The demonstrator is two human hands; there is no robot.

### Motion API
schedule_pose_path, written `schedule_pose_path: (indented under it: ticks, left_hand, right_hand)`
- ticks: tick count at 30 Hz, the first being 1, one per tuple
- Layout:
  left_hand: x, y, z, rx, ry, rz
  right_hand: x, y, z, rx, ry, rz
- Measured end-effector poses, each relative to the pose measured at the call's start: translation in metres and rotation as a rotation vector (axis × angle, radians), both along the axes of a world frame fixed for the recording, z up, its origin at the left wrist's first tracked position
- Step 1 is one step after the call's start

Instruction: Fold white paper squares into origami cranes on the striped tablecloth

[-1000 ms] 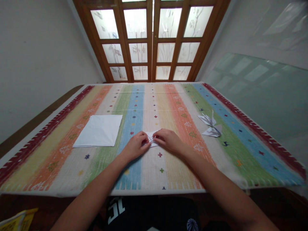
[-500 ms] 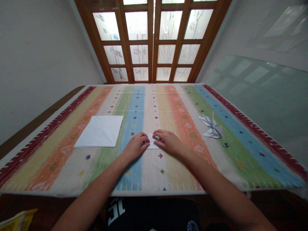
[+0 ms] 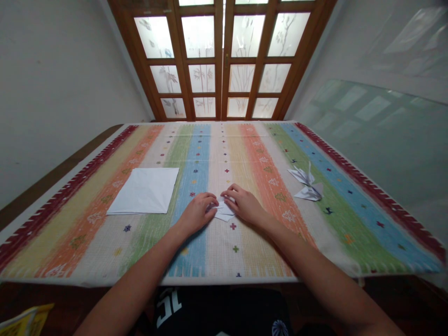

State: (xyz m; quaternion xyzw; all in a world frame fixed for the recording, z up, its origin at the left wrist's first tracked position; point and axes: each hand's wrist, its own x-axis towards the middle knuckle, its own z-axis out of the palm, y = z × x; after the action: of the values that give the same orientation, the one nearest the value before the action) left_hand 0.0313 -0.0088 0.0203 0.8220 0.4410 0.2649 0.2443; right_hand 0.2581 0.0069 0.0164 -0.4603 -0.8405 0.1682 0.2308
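1. Striped tablecloth covers the table, and both hands meet at its near middle.
2. Left hand: fingers curled, tips down on the left edge of the small folded paper. It is grasping the paper and pinning it to the cloth.
3. Right hand: same hold on the right edge. The fingertips of the two hands almost touch over the paper.
4. The paper lies flat between the hands, mostly hidden by fingers, with only its near corner showing. It is probably held from both sides so it can't slide or spring open.
5. Left of the grip and apart from it, a white sheet lies flat with a diagonal crease. It looks set aside within reach of the left arm.
6. Right of the grip, slightly beyond and well apart, a folded paper figure sits with its points up, clear of both forearms.
7. Far beyond the grip are wooden doors with frosted panes. A glass panel stands at the right wall.
8. Behind the grip, toward the body, is dark clothing. A yellow item lies below the table edge, far left.
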Motion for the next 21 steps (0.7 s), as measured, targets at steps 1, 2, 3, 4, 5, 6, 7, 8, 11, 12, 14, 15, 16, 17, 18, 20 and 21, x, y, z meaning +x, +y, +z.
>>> schedule_pose_path:
  ticks: [1, 2, 3, 4, 5, 6, 7, 8, 11, 12, 14, 15, 16, 17, 18, 20, 21]
  left_hand:
    - [0.0004, -0.0005, 0.0012, -0.002, 0.000, 0.020]
    - [0.0008, -0.0011, 0.0025, -0.006, 0.005, 0.040]
    - [0.0010, -0.0018, 0.0038, -0.013, 0.015, 0.058]
    - [0.0013, -0.0025, 0.0050, -0.020, 0.027, 0.074]
    - [0.0014, -0.0030, 0.0062, -0.025, 0.041, 0.082]
    - [0.0015, -0.0034, 0.0072, -0.028, 0.055, 0.082]
    - [0.0015, -0.0036, 0.0079, -0.027, 0.068, 0.074]
    - [0.0015, -0.0037, 0.0085, -0.022, 0.081, 0.062]
    - [0.0010, -0.0031, 0.0089, -0.016, 0.118, 0.029]
    - [0.0007, -0.0028, 0.0087, -0.019, 0.126, 0.023]
    - [-0.0002, -0.0022, 0.0084, -0.026, 0.140, 0.011]
    - [-0.0007, -0.0021, 0.0083, -0.024, 0.145, 0.007]
    - [-0.0011, -0.0020, 0.0081, -0.019, 0.149, 0.001]
    - [-0.0015, -0.0020, 0.0080, -0.005, 0.150, -0.006]
    - [-0.0016, -0.0021, 0.0077, 0.018, 0.148, -0.018]
    - [-0.0012, -0.0025, 0.0065, 0.080, 0.136, -0.052]
    - [-0.0007, -0.0027, 0.0055, 0.106, 0.131, -0.073]
  right_hand:
    - [0.0004, 0.0008, -0.0004, 0.004, 0.041, 0.006]
    - [0.0010, 0.0016, -0.0007, 0.004, 0.081, 0.016]
    - [0.0016, 0.0022, -0.0008, -0.002, 0.117, 0.029]
    - [0.0023, 0.0026, -0.0006, -0.011, 0.148, 0.043]
    - [0.0029, 0.0028, 0.0000, -0.023, 0.174, 0.057]
    - [0.0035, 0.0025, 0.0009, -0.036, 0.192, 0.070]
    - [0.0040, 0.0021, 0.0020, -0.051, 0.201, 0.082]
    - [0.0045, 0.0014, 0.0032, -0.067, 0.200, 0.091]
    - [0.0059, -0.0007, 0.0062, -0.123, 0.159, 0.100]
    - [0.0063, -0.0011, 0.0067, -0.137, 0.141, 0.095]
    - [0.0070, -0.0013, 0.0069, -0.131, 0.106, 0.085]
    - [0.0074, -0.0011, 0.0069, -0.111, 0.089, 0.088]
    - [0.0078, -0.0009, 0.0068, -0.084, 0.074, 0.096]
    - [0.0082, -0.0007, 0.0068, -0.060, 0.062, 0.109]
    - [0.0086, -0.0005, 0.0067, -0.044, 0.057, 0.123]
    - [0.0092, -0.0004, 0.0062, -0.043, 0.059, 0.142]
    - [0.0094, -0.0003, 0.0058, -0.050, 0.065, 0.143]
